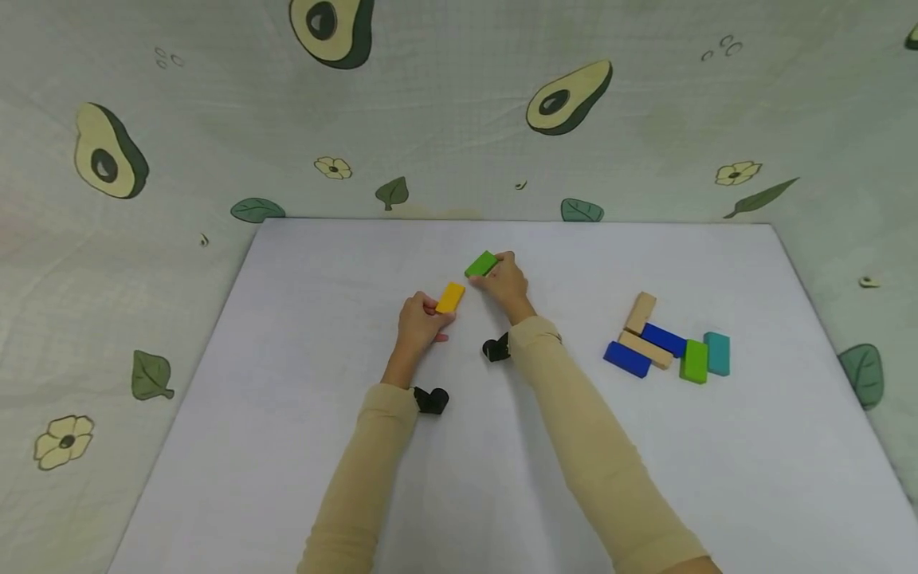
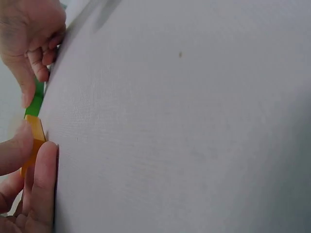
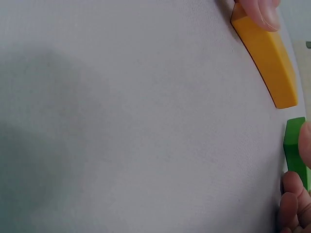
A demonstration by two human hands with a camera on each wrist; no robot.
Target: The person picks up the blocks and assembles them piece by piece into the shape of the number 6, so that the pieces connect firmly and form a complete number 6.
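Note:
My left hand (image 1: pixel 423 323) pinches a yellow block (image 1: pixel 450 297) between thumb and fingers near the middle of the white table. Just up and to the right, my right hand (image 1: pixel 506 285) grips a green block (image 1: pixel 481 264) by its right end. A small gap parts the two blocks in the head view. The right wrist view shows the yellow block (image 3: pixel 267 58) with a thumb on one end, and the green block (image 3: pixel 294 145) partly behind the right thumb and fingers. From the left wrist, the yellow block (image 2: pixel 34 141) overlaps the green block (image 2: pixel 35 102).
On the right of the table (image 1: pixel 287 335) lies a group of blocks: a green one (image 1: pixel 693 362), a teal one (image 1: pixel 719 353), blue ones (image 1: pixel 627 359) and natural wood ones (image 1: pixel 640 312). An avocado-print cloth (image 1: pixel 459 104) hangs behind the table's far edge.

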